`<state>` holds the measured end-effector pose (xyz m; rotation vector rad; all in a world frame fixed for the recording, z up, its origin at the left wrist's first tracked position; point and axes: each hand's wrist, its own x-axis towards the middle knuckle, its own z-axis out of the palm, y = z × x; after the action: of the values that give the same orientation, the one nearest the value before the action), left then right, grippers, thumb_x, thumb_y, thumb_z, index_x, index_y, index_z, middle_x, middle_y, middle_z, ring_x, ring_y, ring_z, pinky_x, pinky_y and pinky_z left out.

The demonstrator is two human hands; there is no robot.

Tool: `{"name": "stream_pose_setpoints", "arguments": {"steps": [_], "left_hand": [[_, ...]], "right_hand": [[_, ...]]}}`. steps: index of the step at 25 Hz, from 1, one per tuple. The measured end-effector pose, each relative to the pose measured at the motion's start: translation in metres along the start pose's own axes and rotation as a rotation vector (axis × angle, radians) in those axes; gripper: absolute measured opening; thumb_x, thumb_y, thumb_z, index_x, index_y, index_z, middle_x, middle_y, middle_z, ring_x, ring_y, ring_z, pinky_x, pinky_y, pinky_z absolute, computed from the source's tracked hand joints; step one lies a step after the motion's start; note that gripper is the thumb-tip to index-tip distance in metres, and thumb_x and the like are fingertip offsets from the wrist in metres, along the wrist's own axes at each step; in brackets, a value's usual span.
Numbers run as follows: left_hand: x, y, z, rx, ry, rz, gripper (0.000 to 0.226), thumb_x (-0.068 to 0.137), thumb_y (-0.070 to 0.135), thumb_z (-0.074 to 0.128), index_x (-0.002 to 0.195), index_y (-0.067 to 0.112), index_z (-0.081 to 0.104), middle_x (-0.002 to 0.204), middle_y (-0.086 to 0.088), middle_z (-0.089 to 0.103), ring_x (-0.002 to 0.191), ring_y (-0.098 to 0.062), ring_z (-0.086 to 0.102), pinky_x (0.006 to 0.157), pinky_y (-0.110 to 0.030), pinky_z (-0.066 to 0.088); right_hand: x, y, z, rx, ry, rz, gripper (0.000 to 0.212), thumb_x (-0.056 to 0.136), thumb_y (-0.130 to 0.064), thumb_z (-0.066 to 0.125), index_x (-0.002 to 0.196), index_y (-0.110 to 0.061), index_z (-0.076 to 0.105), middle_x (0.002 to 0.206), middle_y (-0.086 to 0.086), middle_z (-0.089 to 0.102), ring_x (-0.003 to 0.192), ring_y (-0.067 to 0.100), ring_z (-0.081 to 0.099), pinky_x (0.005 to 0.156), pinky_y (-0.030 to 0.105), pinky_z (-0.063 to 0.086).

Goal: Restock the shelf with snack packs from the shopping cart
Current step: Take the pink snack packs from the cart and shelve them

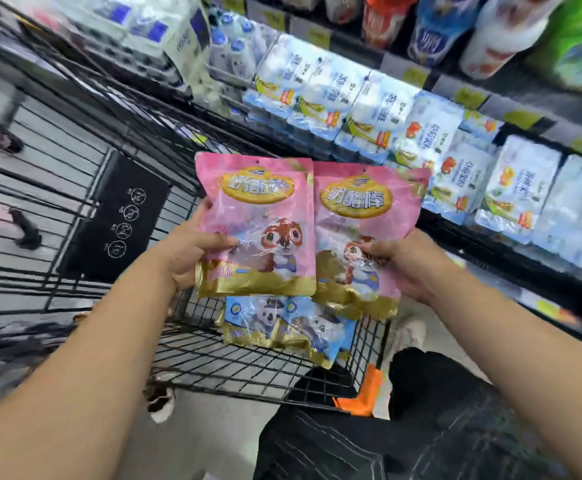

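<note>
Left grip (192,252), right grip (405,263) hold overlapping pink packs (256,206).

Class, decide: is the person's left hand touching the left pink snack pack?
Touching. The head view shows the left hand pinching the left pink snack pack, with the thumb lying across its front.

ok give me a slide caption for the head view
Restocking: left hand grips one pink snack pack, right hand another, above blue packs in the shopping cart, beside the shelf.

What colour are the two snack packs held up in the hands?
Pink with a gold band along the bottom: the left pack and the right pack, seen in the head view.
</note>
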<state>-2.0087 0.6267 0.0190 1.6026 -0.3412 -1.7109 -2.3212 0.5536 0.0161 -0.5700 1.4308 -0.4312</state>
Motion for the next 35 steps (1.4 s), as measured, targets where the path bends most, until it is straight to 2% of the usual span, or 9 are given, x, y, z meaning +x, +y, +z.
{"name": "stream_pose_setpoints", "arguments": {"steps": [3, 5, 8, 14, 16, 20, 23, 27, 35], "left_hand": [[-0.029, 0.027, 0.013, 0.010, -0.053, 0.085, 0.103, 0.055, -0.005, 0.079, 0.141, 0.037, 0.043, 0.135, -0.012, 0.061, 0.116, -0.043, 0.052, 0.106, -0.072, 0.030], [-0.049, 0.045, 0.026, 0.032, -0.074, 0.144, 0.105, 0.057, -0.007, 0.077, 0.146, 0.034, 0.039, 0.129, -0.008, 0.064, 0.112, -0.038, 0.057, 0.103, -0.065, 0.039], [-0.080, 0.075, 0.057, 0.023, -0.191, 0.257, 0.108, 0.053, -0.009, 0.081, 0.145, 0.028, 0.040, 0.122, -0.009, 0.067, 0.099, -0.029, 0.070, 0.080, -0.049, 0.059], [-0.123, 0.119, 0.128, 0.045, -0.344, 0.402, 0.113, 0.047, -0.002, 0.090, 0.145, 0.028, 0.041, 0.127, -0.015, 0.066, 0.106, -0.033, 0.068, 0.079, -0.046, 0.060], [-0.132, 0.128, 0.159, 0.054, -0.356, 0.442, 0.098, 0.058, -0.009, 0.077, 0.144, 0.025, 0.043, 0.129, -0.019, 0.064, 0.107, -0.034, 0.068, 0.079, -0.044, 0.060], [-0.140, 0.136, 0.212, 0.087, -0.384, 0.447, 0.121, 0.038, 0.012, 0.098, 0.145, 0.023, 0.042, 0.125, -0.019, 0.066, 0.109, -0.038, 0.066, 0.083, -0.049, 0.058], [-0.143, 0.134, 0.257, 0.042, -0.366, 0.450, 0.117, 0.028, 0.013, 0.100, 0.133, 0.031, 0.054, 0.112, -0.015, 0.073, 0.096, -0.032, 0.072, 0.075, -0.046, 0.060], [-0.132, 0.122, 0.320, 0.029, -0.358, 0.439, 0.127, 0.029, 0.013, 0.100, 0.142, 0.029, 0.045, 0.118, -0.015, 0.071, 0.102, -0.034, 0.070, 0.078, -0.047, 0.059], [-0.115, 0.086, 0.424, -0.016, -0.345, 0.440, 0.072, 0.068, -0.015, 0.057, 0.118, 0.036, 0.064, 0.114, -0.012, 0.072, 0.091, -0.028, 0.073, 0.078, -0.046, 0.060]], "right_hand": [[-0.034, -0.040, -0.013, 0.009, -0.035, -0.106, 0.031, 0.079, 0.015, 0.063, 0.107, 0.001, 0.066, 0.099, 0.019, 0.072, 0.086, 0.031, 0.071, 0.086, 0.045, 0.057], [-0.056, -0.064, -0.026, -0.007, -0.044, -0.185, 0.035, 0.078, 0.016, 0.062, 0.111, 0.002, 0.066, 0.102, 0.020, 0.071, 0.090, 0.033, 0.068, 0.091, 0.047, 0.055], [-0.099, -0.099, -0.052, 0.013, -0.054, -0.290, 0.033, 0.079, 0.016, 0.061, 0.107, 0.000, 0.068, 0.094, 0.016, 0.074, 0.085, 0.030, 0.070, 0.084, 0.044, 0.058], [-0.171, -0.130, -0.107, 0.141, -0.085, -0.460, 0.032, 0.080, 0.017, 0.057, 0.100, -0.006, 0.068, 0.088, 0.009, 0.075, 0.077, 0.021, 0.071, 0.068, 0.030, 0.061], [-0.187, -0.135, -0.128, 0.208, -0.097, -0.491, 0.033, 0.080, 0.018, 0.054, 0.100, -0.005, 0.067, 0.083, 0.008, 0.076, 0.072, 0.019, 0.072, 0.061, 0.028, 0.059], [-0.205, -0.143, -0.170, 0.242, -0.146, -0.530, 0.041, 0.068, 0.011, 0.060, 0.106, -0.003, 0.066, 0.096, 0.016, 0.075, 0.079, 0.026, 0.073, 0.070, 0.039, 0.062], [-0.207, -0.153, -0.215, 0.240, -0.164, -0.526, 0.043, 0.066, 0.010, 0.061, 0.107, -0.003, 0.066, 0.094, 0.016, 0.076, 0.080, 0.028, 0.074, 0.066, 0.038, 0.062], [-0.202, -0.164, -0.281, 0.244, -0.177, -0.476, 0.042, 0.065, 0.011, 0.063, 0.105, -0.001, 0.066, 0.094, 0.018, 0.075, 0.080, 0.030, 0.074, 0.068, 0.042, 0.062], [-0.184, -0.172, -0.384, 0.225, -0.200, -0.433, 0.036, 0.064, 0.010, 0.063, 0.098, 0.000, 0.068, 0.093, 0.019, 0.075, 0.079, 0.030, 0.074, 0.065, 0.039, 0.061]]}}
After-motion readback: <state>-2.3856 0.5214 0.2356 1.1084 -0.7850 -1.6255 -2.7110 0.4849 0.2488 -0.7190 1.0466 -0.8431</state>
